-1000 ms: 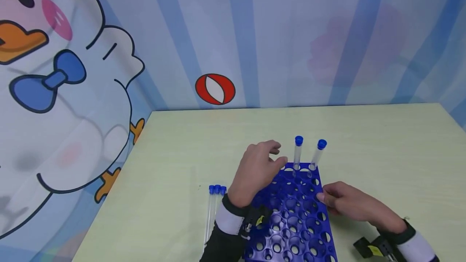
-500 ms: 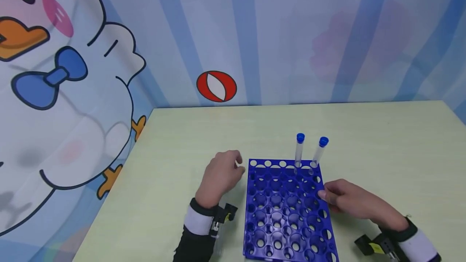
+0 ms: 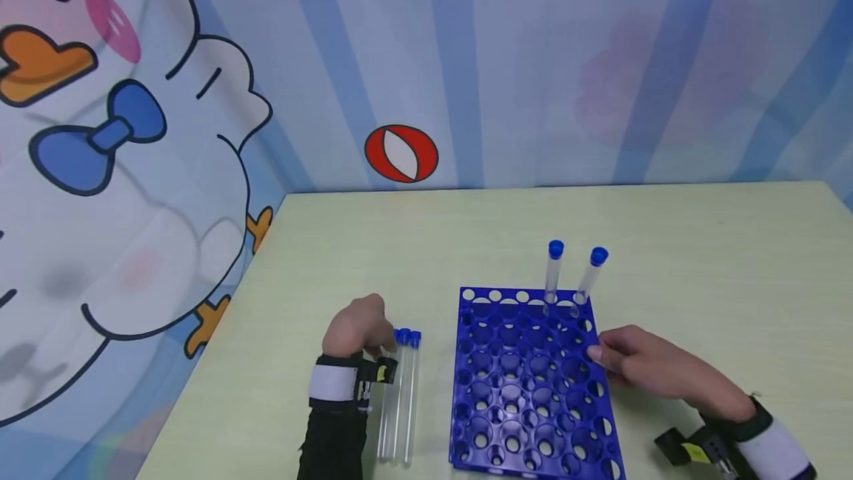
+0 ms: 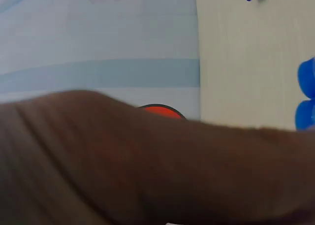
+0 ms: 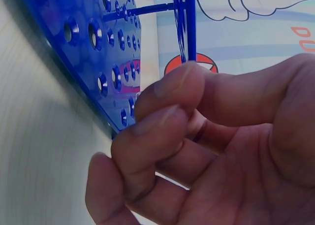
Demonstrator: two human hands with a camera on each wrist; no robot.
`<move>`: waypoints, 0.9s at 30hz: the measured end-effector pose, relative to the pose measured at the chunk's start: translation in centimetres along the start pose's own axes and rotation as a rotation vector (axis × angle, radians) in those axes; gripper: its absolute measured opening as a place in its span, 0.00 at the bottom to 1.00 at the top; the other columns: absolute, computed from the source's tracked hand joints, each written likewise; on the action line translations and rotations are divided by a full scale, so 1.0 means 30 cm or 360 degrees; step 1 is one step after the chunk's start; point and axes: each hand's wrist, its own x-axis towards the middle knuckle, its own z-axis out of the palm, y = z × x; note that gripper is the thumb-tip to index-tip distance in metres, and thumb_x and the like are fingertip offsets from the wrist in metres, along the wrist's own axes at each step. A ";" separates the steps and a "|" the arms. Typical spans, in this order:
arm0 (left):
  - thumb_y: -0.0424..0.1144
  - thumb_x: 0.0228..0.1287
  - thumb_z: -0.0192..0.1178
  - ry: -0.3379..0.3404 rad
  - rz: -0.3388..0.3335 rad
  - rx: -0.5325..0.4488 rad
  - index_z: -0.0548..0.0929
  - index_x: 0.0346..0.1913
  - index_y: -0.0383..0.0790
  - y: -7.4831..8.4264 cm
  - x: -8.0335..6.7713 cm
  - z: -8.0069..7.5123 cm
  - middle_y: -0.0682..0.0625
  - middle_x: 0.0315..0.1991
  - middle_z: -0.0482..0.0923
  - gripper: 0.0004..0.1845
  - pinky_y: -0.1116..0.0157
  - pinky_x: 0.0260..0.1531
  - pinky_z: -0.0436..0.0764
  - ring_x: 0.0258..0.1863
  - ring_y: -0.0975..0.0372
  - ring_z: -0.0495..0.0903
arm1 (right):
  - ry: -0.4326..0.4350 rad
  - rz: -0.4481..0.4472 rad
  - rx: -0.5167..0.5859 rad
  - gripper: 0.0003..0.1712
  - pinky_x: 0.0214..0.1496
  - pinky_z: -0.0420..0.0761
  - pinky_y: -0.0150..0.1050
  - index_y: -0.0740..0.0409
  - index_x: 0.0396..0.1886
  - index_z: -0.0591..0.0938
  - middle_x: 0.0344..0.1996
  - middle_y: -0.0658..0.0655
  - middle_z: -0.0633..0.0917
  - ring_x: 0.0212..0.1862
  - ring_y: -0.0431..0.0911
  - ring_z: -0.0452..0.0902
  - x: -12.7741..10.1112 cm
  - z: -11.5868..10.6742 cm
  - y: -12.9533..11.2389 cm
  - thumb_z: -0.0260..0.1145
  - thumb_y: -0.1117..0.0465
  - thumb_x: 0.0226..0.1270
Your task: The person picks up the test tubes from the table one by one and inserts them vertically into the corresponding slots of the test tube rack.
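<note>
A blue tube rack (image 3: pixel 533 384) with many round holes lies on the pale green table (image 3: pixel 413 250). Two clear tubes with blue caps (image 3: pixel 552 272) stand in its far right holes. Three more capped tubes (image 3: pixel 398 391) lie flat on the table left of the rack. My left hand (image 3: pixel 373 333) sits over their capped ends with its fingers curled down and hidden; the left wrist view shows only the hand's back (image 4: pixel 147 171) and two blue caps (image 4: pixel 306 99). My right hand (image 3: pixel 603 354) pinches the rack's right edge, its fingers (image 5: pixel 162 94) curled against the rack (image 5: pixel 98 43).
A wall with a cartoon duck (image 3: pixel 100 132) and a red and white ball (image 3: pixel 401 153) runs along the table's far and left sides. The table's left edge (image 3: pixel 220 332) lies close to the lying tubes.
My left hand drew back from over the rack's far left corner and moved left and nearer, down onto the caps of the lying tubes. The right hand stayed at the rack's edge.
</note>
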 end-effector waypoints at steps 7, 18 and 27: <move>0.28 0.49 0.64 0.0001 -0.0022 -0.0005 0.77 0.23 0.34 -0.014 0.022 0.010 0.47 0.17 0.77 0.05 0.68 0.17 0.71 0.17 0.60 0.76 | 0.0009 -0.0003 -0.0020 0.18 0.22 0.60 0.34 0.63 0.31 0.75 0.16 0.50 0.67 0.19 0.41 0.60 0.001 -0.001 -0.004 0.47 0.54 0.73; 0.23 0.40 0.57 0.0008 -0.0008 -0.0031 0.69 0.12 0.39 -0.020 0.021 0.010 0.51 0.12 0.65 0.11 0.68 0.13 0.62 0.13 0.61 0.64 | 0.0013 0.0022 0.0012 0.19 0.23 0.60 0.34 0.63 0.30 0.74 0.17 0.50 0.67 0.20 0.42 0.61 -0.001 0.000 -0.005 0.47 0.54 0.72; 0.24 0.40 0.56 0.0017 -0.0027 -0.0095 0.72 0.15 0.37 -0.030 0.038 0.016 0.49 0.13 0.69 0.07 0.68 0.14 0.64 0.13 0.60 0.66 | -0.0010 0.0017 0.0034 0.18 0.22 0.60 0.34 0.64 0.32 0.75 0.16 0.50 0.66 0.19 0.42 0.59 -0.001 -0.002 -0.005 0.47 0.54 0.73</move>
